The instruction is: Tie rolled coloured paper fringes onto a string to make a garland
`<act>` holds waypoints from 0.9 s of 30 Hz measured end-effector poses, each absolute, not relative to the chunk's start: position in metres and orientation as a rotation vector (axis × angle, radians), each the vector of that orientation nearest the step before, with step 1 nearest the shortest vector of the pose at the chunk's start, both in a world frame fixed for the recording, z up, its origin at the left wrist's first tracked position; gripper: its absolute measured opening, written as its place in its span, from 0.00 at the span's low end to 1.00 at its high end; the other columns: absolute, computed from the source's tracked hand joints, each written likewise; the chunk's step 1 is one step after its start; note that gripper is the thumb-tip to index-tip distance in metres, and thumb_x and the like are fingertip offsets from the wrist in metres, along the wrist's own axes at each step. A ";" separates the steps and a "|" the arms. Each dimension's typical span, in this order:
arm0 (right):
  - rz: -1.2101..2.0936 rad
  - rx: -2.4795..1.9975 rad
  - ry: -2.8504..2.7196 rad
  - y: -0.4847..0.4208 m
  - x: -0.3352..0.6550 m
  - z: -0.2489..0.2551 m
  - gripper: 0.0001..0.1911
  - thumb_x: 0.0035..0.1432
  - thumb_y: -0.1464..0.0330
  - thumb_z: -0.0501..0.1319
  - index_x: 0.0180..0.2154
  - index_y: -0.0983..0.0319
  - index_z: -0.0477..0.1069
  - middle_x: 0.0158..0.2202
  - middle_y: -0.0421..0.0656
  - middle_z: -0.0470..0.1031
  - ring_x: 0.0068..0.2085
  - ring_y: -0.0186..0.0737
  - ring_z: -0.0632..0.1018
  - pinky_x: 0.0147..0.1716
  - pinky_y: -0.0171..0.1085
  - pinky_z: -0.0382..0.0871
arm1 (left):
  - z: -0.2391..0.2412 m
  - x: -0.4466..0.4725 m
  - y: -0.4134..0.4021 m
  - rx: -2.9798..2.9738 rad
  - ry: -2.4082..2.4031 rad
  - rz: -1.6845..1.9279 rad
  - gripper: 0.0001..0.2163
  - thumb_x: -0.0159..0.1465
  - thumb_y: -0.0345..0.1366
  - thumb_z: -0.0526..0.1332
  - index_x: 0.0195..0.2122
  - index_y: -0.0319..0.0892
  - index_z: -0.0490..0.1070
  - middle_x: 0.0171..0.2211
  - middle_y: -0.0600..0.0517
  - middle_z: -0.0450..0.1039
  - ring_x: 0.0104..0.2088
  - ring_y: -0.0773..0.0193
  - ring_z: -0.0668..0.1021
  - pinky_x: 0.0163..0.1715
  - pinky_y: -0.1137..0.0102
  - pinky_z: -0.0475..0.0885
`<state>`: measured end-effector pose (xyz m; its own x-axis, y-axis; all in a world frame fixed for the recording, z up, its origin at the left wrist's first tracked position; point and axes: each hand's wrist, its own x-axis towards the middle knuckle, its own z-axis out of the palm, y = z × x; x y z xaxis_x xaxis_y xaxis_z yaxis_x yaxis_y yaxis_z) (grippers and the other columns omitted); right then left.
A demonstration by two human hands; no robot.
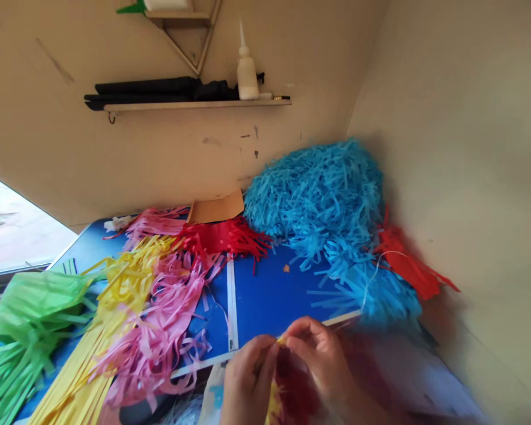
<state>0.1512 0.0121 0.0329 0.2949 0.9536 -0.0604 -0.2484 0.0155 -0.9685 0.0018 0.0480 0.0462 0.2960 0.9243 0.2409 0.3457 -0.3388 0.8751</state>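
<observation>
My left hand and my right hand meet at the bottom middle, over the near edge of the blue table. Both have their fingers pinched together on a bundle of red and yellow paper fringe held between them. A thin white string runs from near my right hand up toward the blue fringe pile. The lower part of the bundle is blurred.
Cut paper fringe lies across the table: green at far left, yellow, pink, red, more red by the right wall. A brown card leans at the back. A shelf holds a glue bottle.
</observation>
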 end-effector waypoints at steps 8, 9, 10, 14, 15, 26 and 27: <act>0.847 -1.307 -1.178 -0.010 0.168 0.036 0.05 0.61 0.65 0.62 0.37 0.57 0.75 0.35 0.41 0.79 0.39 0.40 0.78 0.42 0.35 0.70 | 0.048 0.007 0.034 2.070 1.080 0.880 0.11 0.71 0.40 0.50 0.35 0.47 0.68 0.25 0.55 0.76 0.24 0.65 0.78 0.25 0.75 0.69; 0.858 -1.312 -1.155 -0.011 0.170 0.034 0.05 0.61 0.64 0.63 0.37 0.57 0.75 0.35 0.41 0.78 0.38 0.39 0.78 0.42 0.35 0.70 | 0.048 0.009 0.031 2.043 1.097 0.872 0.11 0.71 0.40 0.49 0.35 0.47 0.66 0.24 0.55 0.74 0.23 0.65 0.77 0.25 0.74 0.68; 0.867 -1.318 -1.140 -0.012 0.171 0.033 0.05 0.61 0.64 0.63 0.37 0.57 0.75 0.35 0.40 0.78 0.37 0.39 0.77 0.41 0.35 0.70 | 0.047 0.010 0.029 2.031 1.106 0.863 0.11 0.71 0.40 0.48 0.34 0.47 0.65 0.23 0.56 0.73 0.22 0.65 0.76 0.24 0.74 0.67; 0.943 -1.295 -1.173 -0.014 0.174 0.031 0.04 0.60 0.64 0.65 0.36 0.58 0.75 0.33 0.39 0.78 0.36 0.38 0.76 0.40 0.34 0.70 | 0.043 0.015 0.026 2.100 1.092 0.861 0.10 0.71 0.38 0.50 0.32 0.47 0.64 0.22 0.56 0.72 0.21 0.65 0.75 0.23 0.73 0.64; 0.958 -1.288 -1.165 -0.015 0.174 0.031 0.05 0.60 0.64 0.65 0.35 0.58 0.76 0.34 0.39 0.78 0.37 0.38 0.77 0.41 0.34 0.70 | 0.042 0.016 0.026 2.125 1.082 0.875 0.09 0.70 0.38 0.50 0.32 0.47 0.64 0.22 0.56 0.73 0.22 0.65 0.75 0.23 0.73 0.64; 1.097 -1.137 -1.010 -0.010 0.178 0.032 0.06 0.54 0.64 0.70 0.33 0.58 0.78 0.31 0.39 0.79 0.33 0.36 0.78 0.36 0.32 0.71 | 0.043 0.015 0.023 2.044 0.964 0.921 0.09 0.70 0.37 0.52 0.34 0.46 0.68 0.25 0.55 0.74 0.25 0.68 0.75 0.26 0.75 0.64; 1.102 -1.115 -1.012 -0.010 0.178 0.032 0.06 0.53 0.64 0.71 0.32 0.58 0.78 0.30 0.39 0.79 0.32 0.36 0.78 0.35 0.32 0.71 | 0.044 0.014 0.024 2.038 0.967 0.920 0.09 0.70 0.37 0.52 0.34 0.46 0.69 0.25 0.55 0.73 0.25 0.68 0.74 0.26 0.75 0.65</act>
